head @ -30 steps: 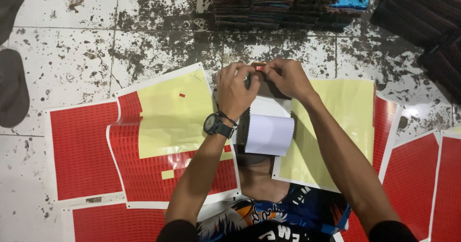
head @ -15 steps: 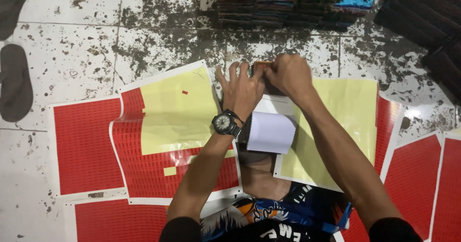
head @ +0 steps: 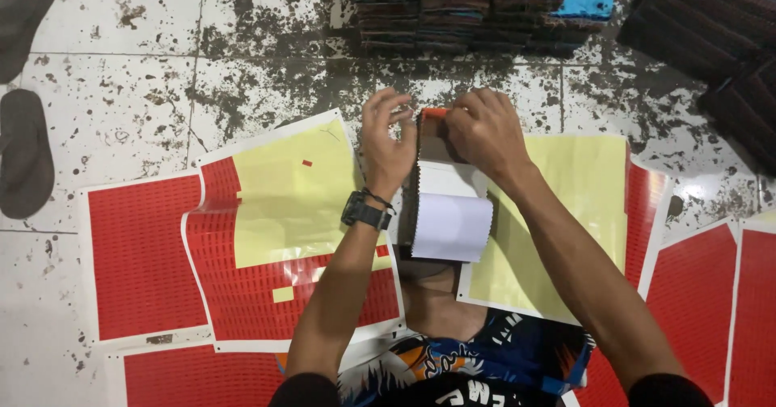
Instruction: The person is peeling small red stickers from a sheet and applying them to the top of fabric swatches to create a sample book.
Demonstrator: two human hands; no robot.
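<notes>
While pressed together at the far end of a thick swatch booklet (head: 440,213), both hands busy over a speckled tiled floor (head: 129,92). Left hand (head: 386,136) upright beside the booklet's left edge, fingers loosely spread and fairly wide, fingertips touching the top corner; black wristwatch (head: 365,211) on that wrist. Right hand (head: 483,130) curled over the booklet's far end, fingers narrow, pinching a small red sticker (head: 435,113) against the top page. Booklet at centre, resting on the lap, its white cover page (head: 451,227) curled over at the near end, stacked page edges showing along the left side.

To the left, a sticker sheet (head: 283,205) partly peeled, yellow backing bare at the far part, red labels left at the near part. Further left, a full red sheet (head: 141,257), flat on the floor. Under the right forearm, a mostly yellow backing sheet (head: 574,205), touching more red sheets (head: 695,294) at the right edge. At the far side, stacks of dark folded fabric (head: 469,7), one with a blue piece on top. Far left, a pair of dark sandals (head: 24,152).
</notes>
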